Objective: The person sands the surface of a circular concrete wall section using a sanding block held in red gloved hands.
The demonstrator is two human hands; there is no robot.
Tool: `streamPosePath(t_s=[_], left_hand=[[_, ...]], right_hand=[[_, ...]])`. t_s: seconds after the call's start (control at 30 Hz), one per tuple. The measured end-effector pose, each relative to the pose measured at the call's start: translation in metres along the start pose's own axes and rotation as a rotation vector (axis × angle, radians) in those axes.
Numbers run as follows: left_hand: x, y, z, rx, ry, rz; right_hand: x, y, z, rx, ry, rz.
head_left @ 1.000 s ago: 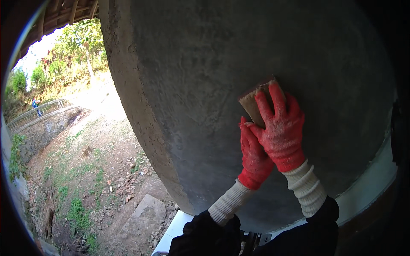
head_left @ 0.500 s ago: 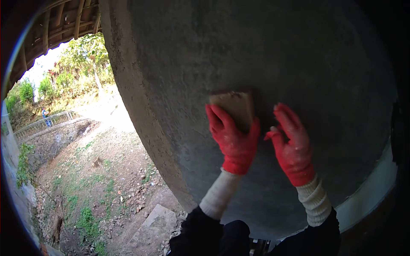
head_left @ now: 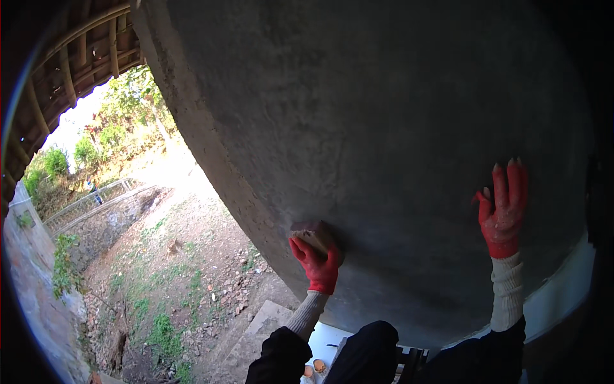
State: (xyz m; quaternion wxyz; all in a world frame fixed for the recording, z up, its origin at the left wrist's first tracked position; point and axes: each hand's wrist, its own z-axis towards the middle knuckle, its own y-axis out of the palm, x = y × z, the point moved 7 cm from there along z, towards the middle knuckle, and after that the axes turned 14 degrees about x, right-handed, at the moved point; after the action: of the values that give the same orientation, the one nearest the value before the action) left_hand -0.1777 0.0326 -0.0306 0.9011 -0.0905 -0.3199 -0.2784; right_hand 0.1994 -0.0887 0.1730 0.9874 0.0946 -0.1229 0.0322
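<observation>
My left hand point(head_left: 318, 270), in a red glove with a pale knitted cuff, is closed around a brown rectangular block point(head_left: 313, 234). It is low on the grey plastered wall point(head_left: 409, 121), near its left edge, and the block lies against the plaster. Whether the block is wood or sponge I cannot tell. Farther right and higher, my right hand point(head_left: 504, 214) is open, its gloved fingers stretched upward at the wall. Nothing is in it. Pale fingertips show through the ends of that glove.
Rough plaster runs down the wall's left edge point(head_left: 211, 153). Beyond it a dirt slope point(head_left: 192, 269) falls away, with stones and a concrete slab point(head_left: 268, 318). A tiled roof on poles point(head_left: 83, 57) hangs upper left. A distant person point(head_left: 95, 193) stands by a railing. My knee point(head_left: 374, 339) is below.
My left hand has brought the block down the wall and slightly left. My right hand has moved away to the right, its fingers straighter now. The view has shifted a little.
</observation>
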Motion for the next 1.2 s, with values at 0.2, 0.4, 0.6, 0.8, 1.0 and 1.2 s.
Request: streamPosePath(t_s=[0.2, 0.4, 0.6, 0.8, 1.0, 1.2], left_hand=[[0.104, -0.012, 0.198, 0.272, 0.336, -0.029], [0.152, -0.012, 0.271, 0.277, 0.323, -0.133], [-0.057, -0.023, 0.065, 0.153, -0.141, 0.006], [-0.032, -0.012, 0.090, 0.198, -0.092, -0.011], [0.086, -0.011, 0.214, 0.194, 0.261, -0.045], [-0.058, -0.011, 0.062, 0.158, -0.114, 0.014]], right_hand=[[-0.001, 0.008, -0.015, -0.054, 0.083, 0.001], [0.007, 0.001, -0.014, -0.077, 0.100, -0.061], [-0.002, 0.013, -0.005, -0.010, 0.135, -0.012], [-0.003, 0.008, -0.005, 0.008, 0.105, 0.024], [-0.002, 0.006, -0.005, -0.006, 0.090, 0.009], [0.004, 0.006, -0.003, -0.018, 0.118, -0.015]])
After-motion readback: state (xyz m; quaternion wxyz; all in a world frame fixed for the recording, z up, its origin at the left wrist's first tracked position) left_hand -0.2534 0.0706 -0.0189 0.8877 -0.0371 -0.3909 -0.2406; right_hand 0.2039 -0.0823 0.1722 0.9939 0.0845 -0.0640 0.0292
